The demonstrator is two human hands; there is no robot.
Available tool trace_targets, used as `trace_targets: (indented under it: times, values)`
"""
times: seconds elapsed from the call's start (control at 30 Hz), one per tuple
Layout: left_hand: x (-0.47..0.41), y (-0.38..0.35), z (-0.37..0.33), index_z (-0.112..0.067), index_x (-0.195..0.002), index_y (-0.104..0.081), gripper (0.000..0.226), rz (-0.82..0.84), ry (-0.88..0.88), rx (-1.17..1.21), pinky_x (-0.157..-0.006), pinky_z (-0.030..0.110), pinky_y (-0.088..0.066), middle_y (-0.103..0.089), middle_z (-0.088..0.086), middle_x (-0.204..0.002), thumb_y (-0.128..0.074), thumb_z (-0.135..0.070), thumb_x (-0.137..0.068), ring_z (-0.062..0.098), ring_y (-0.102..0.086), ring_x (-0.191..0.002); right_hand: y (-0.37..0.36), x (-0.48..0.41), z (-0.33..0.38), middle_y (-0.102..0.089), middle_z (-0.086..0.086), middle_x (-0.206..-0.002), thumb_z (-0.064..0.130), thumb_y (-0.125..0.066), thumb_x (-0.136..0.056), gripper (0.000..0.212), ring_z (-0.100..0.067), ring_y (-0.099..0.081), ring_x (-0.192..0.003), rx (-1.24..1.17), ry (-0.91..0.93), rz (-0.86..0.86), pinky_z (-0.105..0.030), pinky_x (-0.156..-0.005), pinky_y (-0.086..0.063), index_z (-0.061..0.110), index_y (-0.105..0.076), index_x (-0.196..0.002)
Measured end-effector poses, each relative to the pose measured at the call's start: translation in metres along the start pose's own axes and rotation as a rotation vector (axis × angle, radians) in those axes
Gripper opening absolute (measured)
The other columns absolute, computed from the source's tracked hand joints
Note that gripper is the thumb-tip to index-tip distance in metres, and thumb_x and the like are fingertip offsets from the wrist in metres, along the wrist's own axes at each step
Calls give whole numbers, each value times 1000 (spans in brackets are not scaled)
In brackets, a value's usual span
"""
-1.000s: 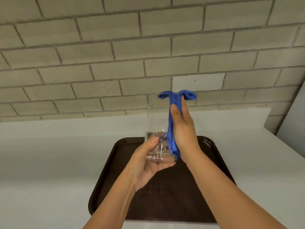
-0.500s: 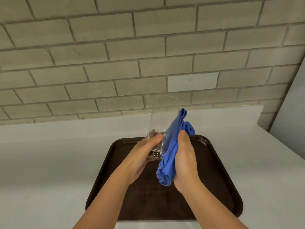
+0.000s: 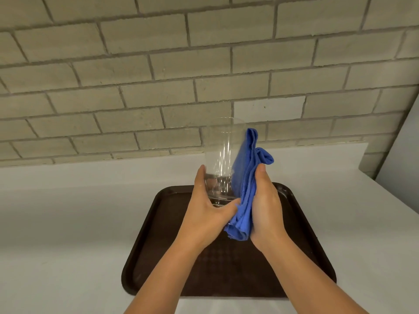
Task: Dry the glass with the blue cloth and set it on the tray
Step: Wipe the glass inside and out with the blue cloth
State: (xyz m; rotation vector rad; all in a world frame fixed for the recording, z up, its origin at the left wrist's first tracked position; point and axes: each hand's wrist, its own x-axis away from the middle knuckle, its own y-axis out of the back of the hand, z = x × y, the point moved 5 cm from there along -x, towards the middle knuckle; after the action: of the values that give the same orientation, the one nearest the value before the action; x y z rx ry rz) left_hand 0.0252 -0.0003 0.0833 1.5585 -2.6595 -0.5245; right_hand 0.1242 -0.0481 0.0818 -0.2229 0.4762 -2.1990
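While held above the far edge of the brown plastic tray (image 3: 145, 257), the glass (image 3: 221, 159), a tall, clear, smooth-walled cylinder, stands upright. Left hand (image 3: 207, 214) grips its base with curled fingers. Right hand (image 3: 265, 209) clasps the bunched, soft-napped blue cloth (image 3: 244, 189) against its right side. Tray lies on the white worktop (image 3: 68, 223).

place: canteen or kitchen, unsure | signs: block wall (image 3: 158, 64); white counter (image 3: 68, 211); brown tray (image 3: 145, 257)
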Motion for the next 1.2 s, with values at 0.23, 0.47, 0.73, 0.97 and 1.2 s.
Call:
trace_targets:
  times: [0.23,0.47,0.73,0.97,1.2]
  values:
    - [6,5,-1,-31,-142,-16,99,-164,-66,-67,-81,8,-48,-53,-15,-121,-79,-27,-66,-6,-55,-106,-14,19,2,-35,21,-138,47,-43,-77,48,7,-36,-125,287,326,269,-11,-102,-34,58,-25,-120]
    - [8,10,-9,-31,-143,-13,98,-229,-56,-180,-78,15,-52,-56,-3,-123,-73,-31,-66,8,-60,-101,-28,1,27,-12,10,-151,15,-52,-86,54,21,-20,-124,532,601,369,5,-94,-22,55,-32,-116]
    - [-4,18,-1,-17,-82,-55,27,-228,-15,-155,-46,2,-37,-56,-11,-60,-70,-25,-61,-1,-55,-52,-22,15,17,-25,18,-139,12,-42,-89,30,3,-6,-137,762,779,508,-7,-109,-9,29,-51,-111]
    - [-9,19,-4,-20,-100,-55,48,-227,-44,-115,-50,3,-43,-66,-10,-76,-74,-27,-57,-6,-61,-66,-21,3,33,-27,4,-139,5,-39,-88,30,-13,-9,-139,866,788,521,-9,-110,-12,5,-58,-111]
    - [-11,20,0,-12,-99,-57,55,-233,-46,-126,-49,2,-40,-63,-9,-76,-71,-37,-52,2,-64,-75,-18,1,27,-27,6,-141,8,-39,-90,31,-11,-10,-140,919,814,636,-16,-113,-12,10,-55,-116]
